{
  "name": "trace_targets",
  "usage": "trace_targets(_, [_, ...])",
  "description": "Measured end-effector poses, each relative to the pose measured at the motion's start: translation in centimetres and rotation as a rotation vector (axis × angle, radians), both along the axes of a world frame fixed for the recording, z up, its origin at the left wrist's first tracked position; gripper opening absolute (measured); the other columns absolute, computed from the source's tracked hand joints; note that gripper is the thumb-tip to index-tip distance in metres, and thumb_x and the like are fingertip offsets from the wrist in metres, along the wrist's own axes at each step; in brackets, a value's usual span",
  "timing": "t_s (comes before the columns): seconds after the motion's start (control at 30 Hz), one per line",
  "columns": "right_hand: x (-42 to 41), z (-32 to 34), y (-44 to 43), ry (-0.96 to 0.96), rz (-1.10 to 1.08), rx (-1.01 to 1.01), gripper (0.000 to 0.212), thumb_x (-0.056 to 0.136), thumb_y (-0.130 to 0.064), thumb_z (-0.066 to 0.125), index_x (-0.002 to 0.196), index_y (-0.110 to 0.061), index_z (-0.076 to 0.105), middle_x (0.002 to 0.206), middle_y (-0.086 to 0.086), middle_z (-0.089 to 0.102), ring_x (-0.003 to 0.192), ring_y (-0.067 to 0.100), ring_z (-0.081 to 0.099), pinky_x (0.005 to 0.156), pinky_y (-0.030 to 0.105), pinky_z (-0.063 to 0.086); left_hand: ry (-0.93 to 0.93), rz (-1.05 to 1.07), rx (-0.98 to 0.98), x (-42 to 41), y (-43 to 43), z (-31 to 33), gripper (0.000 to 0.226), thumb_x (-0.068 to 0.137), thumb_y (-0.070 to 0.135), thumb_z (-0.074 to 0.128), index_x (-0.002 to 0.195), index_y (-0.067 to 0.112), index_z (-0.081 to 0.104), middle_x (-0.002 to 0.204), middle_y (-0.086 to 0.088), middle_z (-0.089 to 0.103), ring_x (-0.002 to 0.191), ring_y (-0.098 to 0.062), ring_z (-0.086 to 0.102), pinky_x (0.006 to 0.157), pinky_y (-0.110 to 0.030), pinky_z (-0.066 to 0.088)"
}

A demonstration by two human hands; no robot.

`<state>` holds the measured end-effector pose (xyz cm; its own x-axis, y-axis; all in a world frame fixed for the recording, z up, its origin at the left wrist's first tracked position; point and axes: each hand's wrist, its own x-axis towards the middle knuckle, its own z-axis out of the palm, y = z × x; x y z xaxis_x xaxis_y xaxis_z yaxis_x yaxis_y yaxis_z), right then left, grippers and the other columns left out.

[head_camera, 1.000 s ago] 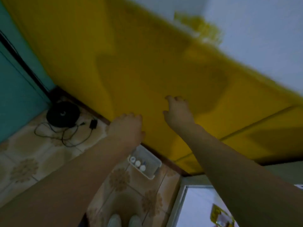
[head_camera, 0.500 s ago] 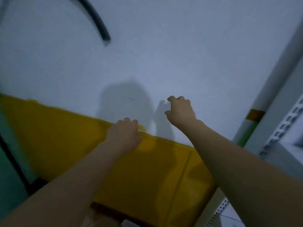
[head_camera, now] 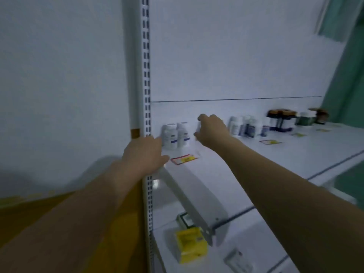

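The long white metal shelf (head_camera: 246, 154) runs beneath both hands. The left hand (head_camera: 144, 153) rests on its corner, fingers loosely together, likely for steadying. The right hand (head_camera: 211, 129) curls its fingers round a small white bottle (head_camera: 199, 126), blurred, probably to line it up. Just left of those fingers stand two white blue-labelled plastic bottles (head_camera: 175, 135).

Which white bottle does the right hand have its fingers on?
The lone white bottle pinched by the right hand, just right of the blue-labelled pair.
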<state>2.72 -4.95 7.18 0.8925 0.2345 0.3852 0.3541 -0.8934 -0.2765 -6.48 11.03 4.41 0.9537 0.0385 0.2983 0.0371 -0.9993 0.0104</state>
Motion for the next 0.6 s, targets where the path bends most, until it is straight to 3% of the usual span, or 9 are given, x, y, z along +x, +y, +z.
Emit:
trace_targets(0.13, [0.3,0.7,-11.6,0.01,-0.133,-0.028,0.041,0.092,-0.015,0.052,0.132,-0.009,0.042,0.127,0.017,0.047,0.117,0.034,0.047,0.089,0.038,0.043,0.064,-0.149,-0.002,3.4,-10.5,0.3,0.048,0.092,0.05,0.047,0.126,0.016,0.048,0.126,-0.007,0.055,0.111,-0.025,0.054,0.085,-0.034,0.045])
trace_targets(0.27, [0.9,1.0,-22.2,0.029,-0.196,-0.042,0.044,0.092,-0.018,0.054,0.133,-0.007,0.041,0.128,0.017,0.048,0.113,0.034,0.049,0.087,0.039,0.047,0.091,-0.256,0.029,6.4,-20.3,0.0,0.045,0.092,0.05,0.045,0.119,0.015,0.049,0.121,-0.008,0.054,0.107,-0.026,0.054,0.085,-0.036,0.046])
trace_targets(0.6, [6.0,1.1,-41.9,0.085,-0.257,-0.114,0.044,0.092,-0.022,0.057,0.133,-0.009,0.044,0.128,0.014,0.051,0.114,0.03,0.051,0.09,0.036,0.045,0.094,-0.285,-0.05,14.4,-39.6,0.1,0.054,0.093,0.052,0.043,0.131,0.014,0.046,0.127,-0.009,0.052,0.113,-0.026,0.052,0.087,-0.036,0.045])
